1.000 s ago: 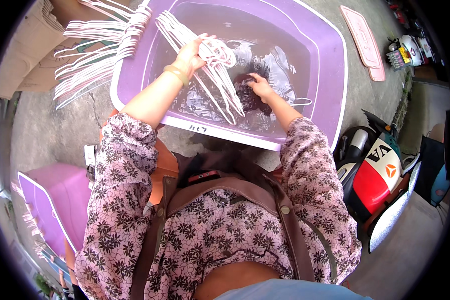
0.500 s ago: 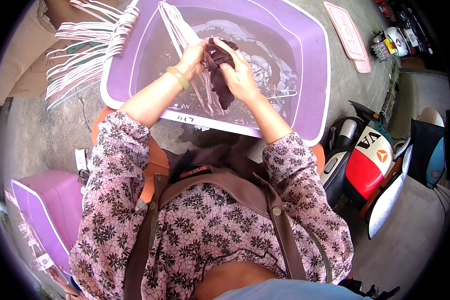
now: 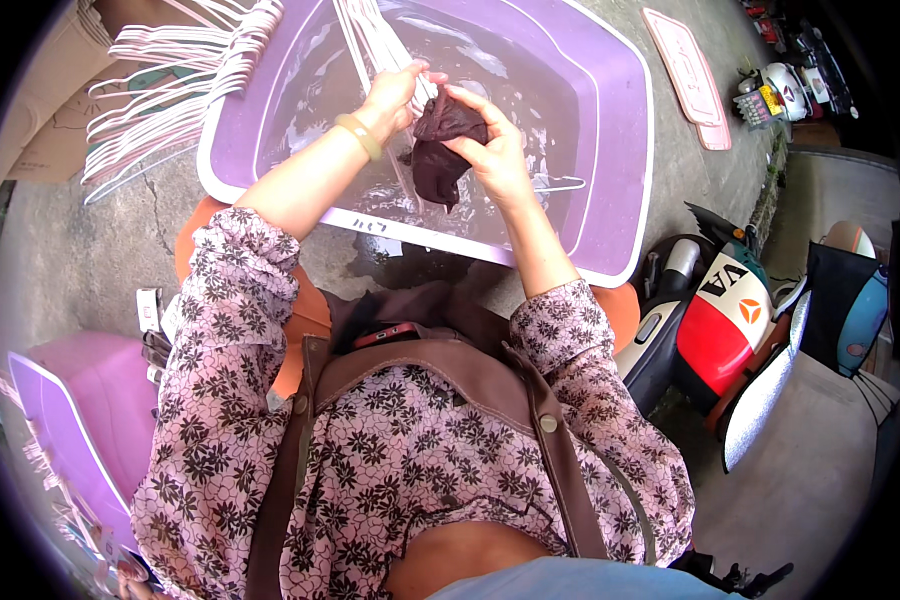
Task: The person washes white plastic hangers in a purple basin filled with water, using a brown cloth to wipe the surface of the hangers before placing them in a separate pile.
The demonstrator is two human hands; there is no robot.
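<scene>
Over a purple tub (image 3: 625, 170) of cloudy water, my left hand (image 3: 394, 97) is closed around a bunch of pale pink hangers (image 3: 375, 40). The hangers slant down toward the tub's near side. My right hand (image 3: 497, 160) pinches a wet dark brown cloth (image 3: 440, 172) between thumb and fingers. The cloth lies folded against the hangers beside my left fingers, its lower end hanging over the water. Part of the bunch is hidden behind it. One more hanger (image 3: 568, 184) pokes out of the water to the right of my right hand.
Many pale pink hangers (image 3: 235, 60) hang over the tub's left rim, by cardboard (image 3: 55, 140). A second purple tub (image 3: 90, 390) stands at lower left. A pink lid (image 3: 685, 75) lies on the ground at upper right. A red, white and black scooter (image 3: 720, 340) stands at right.
My right hand has shifted slightly to the right and down, away from my left hand. The cloth is spread wider and hangs more fully. My left hand still grips the hangers.
</scene>
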